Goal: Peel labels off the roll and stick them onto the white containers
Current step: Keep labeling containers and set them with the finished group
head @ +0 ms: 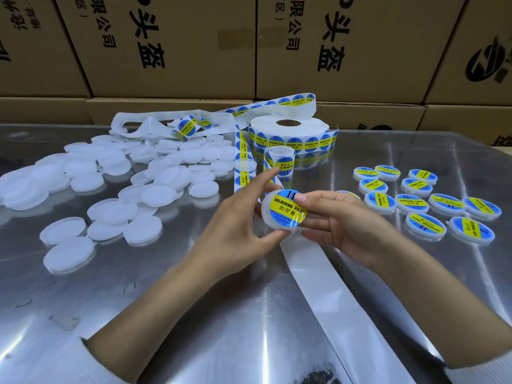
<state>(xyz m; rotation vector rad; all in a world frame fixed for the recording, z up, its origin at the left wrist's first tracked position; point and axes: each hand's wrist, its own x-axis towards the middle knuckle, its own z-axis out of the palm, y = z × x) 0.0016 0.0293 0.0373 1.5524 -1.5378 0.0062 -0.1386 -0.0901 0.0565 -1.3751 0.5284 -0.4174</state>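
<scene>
Both hands hold one round white container [273, 216] above the table's middle; a blue-and-yellow "SOLDERING PASTE" label [288, 207] covers its top. My left hand [243, 214] grips its left rim with thumb below and forefinger stretched above. My right hand [346, 220] grips the right side, its thumb pressing on the label. The label roll [289, 134] lies flat behind them, its strip [242, 162] trailing toward my hands.
Several unlabeled white containers [155, 195] are heaped at the left on the metal table [194, 314]. Several labeled ones [424, 200] sit at the right. Empty backing paper [329, 295] runs toward the front edge. Cardboard boxes [194, 45] wall the back.
</scene>
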